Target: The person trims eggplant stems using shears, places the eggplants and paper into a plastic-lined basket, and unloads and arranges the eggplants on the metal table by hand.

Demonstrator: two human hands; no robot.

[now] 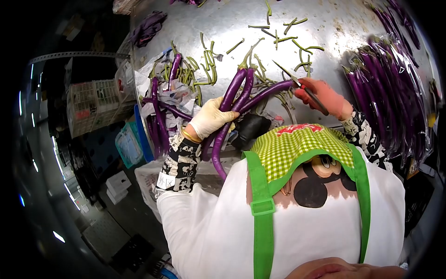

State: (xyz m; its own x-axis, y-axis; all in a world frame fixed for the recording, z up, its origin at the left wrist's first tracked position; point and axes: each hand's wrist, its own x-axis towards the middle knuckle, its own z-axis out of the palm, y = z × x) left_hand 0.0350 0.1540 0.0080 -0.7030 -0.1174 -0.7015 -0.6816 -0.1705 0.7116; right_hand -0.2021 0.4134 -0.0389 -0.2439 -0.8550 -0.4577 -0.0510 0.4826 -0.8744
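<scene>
My left hand (211,117), in a cream glove, is closed around a bunch of long purple eggplants (232,93). Two of them point away with their green stems on, while another (267,95) slants right until its end meets my right hand. That right hand (320,95), in a pinkish-orange glove, grips a knife (317,100) with a slim pointed blade and a dark handle. The blade points up and left, close above the slanting eggplant's end. Cut green stems (206,67) lie beyond and around my left hand. A black object (249,130) sits just under the eggplants.
Plastic-wrapped bundles of eggplants (385,93) lie at the right of the metal table (232,25). More loose eggplants (158,116) rest on crumpled paper at left. A dark purple crumpled item (148,28) lies at the far left corner. Crates (95,104) stand beyond the left edge.
</scene>
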